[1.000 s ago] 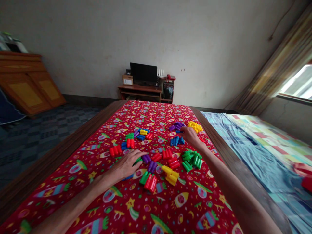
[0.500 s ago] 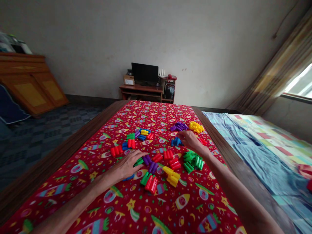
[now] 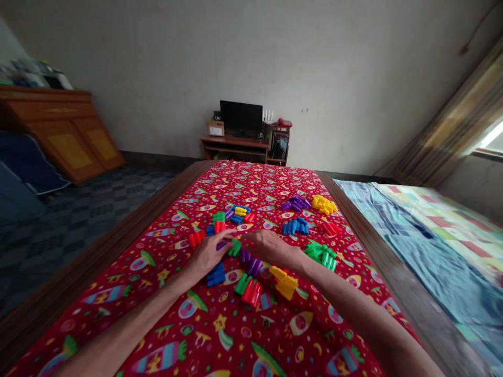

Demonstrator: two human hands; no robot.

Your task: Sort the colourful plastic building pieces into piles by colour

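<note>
Coloured plastic blocks lie scattered on a red rocket-print cloth (image 3: 220, 335). My left hand (image 3: 208, 254) is closed in a pinch on a green block (image 3: 236, 247), with a purple piece (image 3: 221, 244) by its fingertips. My right hand (image 3: 269, 246) lies palm down beside it, fingers stretched left towards the green block, over purple blocks (image 3: 251, 266). Near the hands lie a blue block (image 3: 215, 275), a red block (image 3: 251, 293) and yellow blocks (image 3: 285, 284). Sorted heaps sit farther right: green (image 3: 321, 254), blue (image 3: 296, 226), purple (image 3: 295, 203), yellow (image 3: 324, 204).
The cloth covers a long wooden table (image 3: 118, 235). A mixed cluster of blocks (image 3: 233, 214) and red blocks (image 3: 196, 238) lie left of centre. A bed with a patchwork sheet (image 3: 432, 235) runs along the right. A desk with a monitor (image 3: 241, 118) stands against the far wall.
My right hand has come back from the blue heap at the far right to the centre, meeting my left hand. The left hand has lifted slightly and pinched the green block.
</note>
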